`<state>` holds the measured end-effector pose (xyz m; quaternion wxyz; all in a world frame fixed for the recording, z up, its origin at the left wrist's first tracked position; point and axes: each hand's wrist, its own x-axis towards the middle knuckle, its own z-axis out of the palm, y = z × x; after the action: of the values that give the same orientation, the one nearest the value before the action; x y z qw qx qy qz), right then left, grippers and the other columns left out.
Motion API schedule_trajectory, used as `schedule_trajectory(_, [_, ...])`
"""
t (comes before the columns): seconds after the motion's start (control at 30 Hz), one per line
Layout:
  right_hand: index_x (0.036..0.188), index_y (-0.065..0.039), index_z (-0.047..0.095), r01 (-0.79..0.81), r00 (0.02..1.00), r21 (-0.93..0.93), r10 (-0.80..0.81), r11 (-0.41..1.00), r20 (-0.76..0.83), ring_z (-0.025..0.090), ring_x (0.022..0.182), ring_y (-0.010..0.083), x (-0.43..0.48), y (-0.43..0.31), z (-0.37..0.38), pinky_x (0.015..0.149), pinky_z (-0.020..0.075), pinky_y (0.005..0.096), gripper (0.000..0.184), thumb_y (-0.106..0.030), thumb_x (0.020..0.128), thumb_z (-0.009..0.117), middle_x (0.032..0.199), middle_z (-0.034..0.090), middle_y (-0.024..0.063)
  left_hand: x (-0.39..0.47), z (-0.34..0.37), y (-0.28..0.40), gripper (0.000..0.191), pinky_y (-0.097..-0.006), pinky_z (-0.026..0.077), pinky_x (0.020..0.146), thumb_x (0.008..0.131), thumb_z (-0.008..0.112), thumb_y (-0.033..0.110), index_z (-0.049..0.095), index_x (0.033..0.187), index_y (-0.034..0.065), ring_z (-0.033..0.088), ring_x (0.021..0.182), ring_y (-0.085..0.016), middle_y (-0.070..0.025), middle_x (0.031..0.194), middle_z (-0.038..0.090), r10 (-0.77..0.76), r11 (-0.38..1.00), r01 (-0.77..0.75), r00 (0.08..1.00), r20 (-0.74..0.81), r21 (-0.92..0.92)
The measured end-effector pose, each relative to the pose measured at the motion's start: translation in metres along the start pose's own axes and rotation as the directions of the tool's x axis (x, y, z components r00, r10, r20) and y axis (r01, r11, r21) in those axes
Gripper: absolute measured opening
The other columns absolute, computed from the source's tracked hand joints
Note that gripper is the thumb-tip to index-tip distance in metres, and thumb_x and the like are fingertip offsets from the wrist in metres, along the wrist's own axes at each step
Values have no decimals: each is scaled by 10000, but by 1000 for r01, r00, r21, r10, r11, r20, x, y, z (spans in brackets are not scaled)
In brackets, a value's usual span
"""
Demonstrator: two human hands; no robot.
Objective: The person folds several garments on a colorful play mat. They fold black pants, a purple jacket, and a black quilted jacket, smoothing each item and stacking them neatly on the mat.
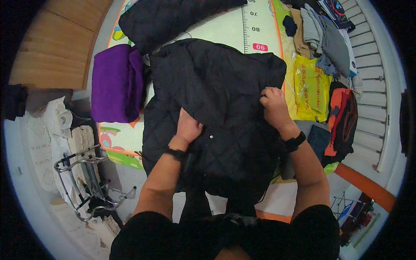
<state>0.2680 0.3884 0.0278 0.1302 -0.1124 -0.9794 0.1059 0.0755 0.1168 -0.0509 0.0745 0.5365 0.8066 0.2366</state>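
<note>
A black quilted jacket (214, 156) lies spread out before me, with a round metal snap (211, 136) near its middle. My left hand (189, 126) grips a fold of the black cloth; some of its fingers are hidden beneath that fold. Over at the jacket's right side, the fingers of my right hand (274, 105) are curled and pinch the fabric. Dark bands circle both wrists. Another black padded garment (175, 19) lies beyond the jacket's far edge. A folded purple cloth (113, 84) rests close by on the left.
Under the clothes is a patterned play mat (224, 35) with a printed ruler. Along the right lie a yellow plastic bag (312, 87), folded clothes (338, 42) and an orange-and-black garment (339, 120), beside a white railing (369, 81). A metal-framed rack (86, 162) stands at left, below a wooden panel (58, 45).
</note>
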Motion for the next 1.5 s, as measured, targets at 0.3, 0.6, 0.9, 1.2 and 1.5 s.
schedule_trajectory(0.3, [917,-55,644,60,990,35,-55,998,-128,521,1103,311,39,-59,-6,1033,344,485,283,34,654,593,1025,580,98,102,-132,18,412,-430,354,1022,860,561,171,545,1235,0,498,1175,-370,-166,1242,566,55,995,-93,772,-633,-28])
schedule_trajectory(0.6, [852,-54,642,89,996,26,-89,996,-9,560,995,310,-1,-51,21,984,388,504,200,9,666,602,928,589,113,124,-61,48,520,-563,290,1047,854,571,430,552,1274,124,389,1282,-336,-133,1350,480,89,982,-109,987,135,154])
schedule_trajectory(0.9, [1165,-57,542,-60,938,79,84,995,-337,505,1078,344,79,-19,-11,929,392,440,477,-165,726,697,1149,557,150,33,24,50,705,-520,162,1150,784,619,143,351,1428,36,131,1435,-328,-124,1554,163,-169,932,36,924,345,360])
schedule_trajectory(1.2, [1207,-67,554,-207,881,-77,219,975,419,611,1034,365,146,5,15,915,441,485,681,-347,629,779,1050,659,185,32,37,44,631,-507,149,1158,796,562,118,398,1396,7,106,1439,-326,-121,1564,116,-224,934,78,889,400,350])
schedule_trajectory(1.5, [796,-62,635,22,994,11,-23,1000,109,625,815,342,103,-44,3,715,508,448,151,-25,650,624,804,639,136,-46,19,83,646,-478,313,1043,741,680,241,467,1305,10,382,1243,-382,-196,1350,419,-179,973,189,980,89,-133])
